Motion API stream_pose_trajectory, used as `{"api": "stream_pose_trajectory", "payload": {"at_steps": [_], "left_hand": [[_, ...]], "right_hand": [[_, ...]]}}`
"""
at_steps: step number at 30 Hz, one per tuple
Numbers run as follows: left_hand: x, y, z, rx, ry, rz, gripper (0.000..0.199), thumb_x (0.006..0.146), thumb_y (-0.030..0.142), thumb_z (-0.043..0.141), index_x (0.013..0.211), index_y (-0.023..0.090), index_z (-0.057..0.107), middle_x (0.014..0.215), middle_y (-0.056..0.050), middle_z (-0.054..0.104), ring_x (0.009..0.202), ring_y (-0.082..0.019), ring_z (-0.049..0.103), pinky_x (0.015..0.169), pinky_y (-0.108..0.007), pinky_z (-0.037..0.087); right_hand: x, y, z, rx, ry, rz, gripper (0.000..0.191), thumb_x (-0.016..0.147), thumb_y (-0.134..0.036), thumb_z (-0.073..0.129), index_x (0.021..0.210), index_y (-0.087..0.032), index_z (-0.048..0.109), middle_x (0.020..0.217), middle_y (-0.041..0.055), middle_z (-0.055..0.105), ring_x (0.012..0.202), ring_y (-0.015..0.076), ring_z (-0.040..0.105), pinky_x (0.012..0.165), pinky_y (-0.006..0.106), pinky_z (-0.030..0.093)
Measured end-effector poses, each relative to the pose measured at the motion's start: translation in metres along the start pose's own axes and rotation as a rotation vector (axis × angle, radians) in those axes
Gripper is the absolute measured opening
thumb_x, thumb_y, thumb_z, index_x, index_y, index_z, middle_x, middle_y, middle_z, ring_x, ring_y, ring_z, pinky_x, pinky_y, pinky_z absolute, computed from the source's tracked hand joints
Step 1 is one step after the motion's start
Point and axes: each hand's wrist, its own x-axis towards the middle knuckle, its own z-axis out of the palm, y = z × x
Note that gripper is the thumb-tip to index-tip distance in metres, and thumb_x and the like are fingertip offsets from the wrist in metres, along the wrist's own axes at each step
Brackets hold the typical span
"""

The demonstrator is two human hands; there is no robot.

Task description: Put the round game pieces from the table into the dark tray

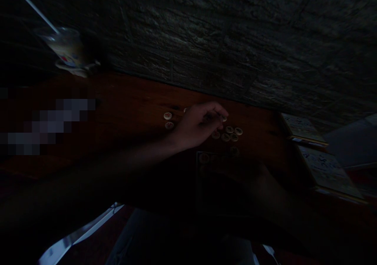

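Over the wooden table (141, 96), my left hand (196, 125) has its fingers curled together around a small round piece (224, 119), whose pale edge shows at the fingertips. Several round pieces (226, 137) with dark marks lie just to its right, one reddish piece (216, 134) among them. Two more pieces (167, 116) sit left of the hand. My right hand (247, 172) is in deep shadow near a dark board (203, 202); its fingers cannot be made out. Close to it, a red-marked piece (204, 158) rests at the board's top left corner.
A plastic cup (69, 49) with a straw stands at the back left on a holder. Two flat boxes (304, 127) (331, 172) lie at the right. A stone wall (188, 33) runs along the table's far edge. The scene is very dark.
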Motion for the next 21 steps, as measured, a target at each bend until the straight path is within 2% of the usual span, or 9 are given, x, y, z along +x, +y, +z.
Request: {"api": "stream_pose_trajectory", "payload": {"at_steps": [5,11,15,18,21], "left_hand": [[0.000,0.000,-0.001,0.011,0.004,0.038,0.014,0.096,0.010,0.062,0.104,0.015,0.073,0.083,0.000,0.076,0.075,-0.012,0.074,0.068,-0.022,0.055],[0.001,0.004,-0.002,-0.011,0.027,0.008,0.013,0.094,0.011,0.063,0.101,0.015,0.073,0.081,-0.001,0.076,0.075,-0.013,0.074,0.070,-0.024,0.056],[0.012,0.005,-0.011,-0.082,0.161,0.016,0.016,0.093,0.010,0.059,0.097,0.015,0.073,0.074,-0.001,0.073,0.064,-0.011,0.068,0.061,-0.022,0.053],[0.020,0.006,-0.023,-0.065,0.274,0.016,0.015,0.092,0.012,0.058,0.093,0.016,0.072,0.069,0.000,0.071,0.057,-0.010,0.063,0.054,-0.021,0.048],[0.025,0.005,-0.032,-0.014,0.307,0.011,0.014,0.091,0.015,0.057,0.091,0.017,0.072,0.070,-0.001,0.071,0.056,-0.010,0.061,0.054,-0.022,0.048]], "right_hand": [[0.003,-0.002,0.001,-0.016,0.057,-0.015,0.025,0.102,-0.008,0.058,0.113,-0.018,0.078,0.110,0.0047,0.086,0.089,0.0210,0.085,0.076,0.029,0.067],[0.005,-0.006,-0.007,0.023,0.075,0.012,0.022,0.105,-0.017,0.057,0.112,-0.020,0.078,0.105,0.0051,0.087,0.084,0.0206,0.085,0.071,0.029,0.066],[0.003,0.000,-0.016,0.119,0.126,0.120,0.019,0.101,-0.020,0.068,0.117,-0.025,0.078,0.108,0.0022,0.087,0.085,0.0171,0.084,0.074,0.023,0.064],[0.002,0.012,-0.020,0.119,0.231,0.221,0.013,0.098,-0.021,0.071,0.107,-0.025,0.080,0.095,0.0010,0.087,0.075,0.0169,0.082,0.065,0.023,0.062],[0.003,0.028,-0.020,0.147,0.299,0.364,0.010,0.098,-0.026,0.072,0.095,-0.022,0.081,0.078,0.0003,0.084,0.061,0.0156,0.076,0.056,0.024,0.056]]}}
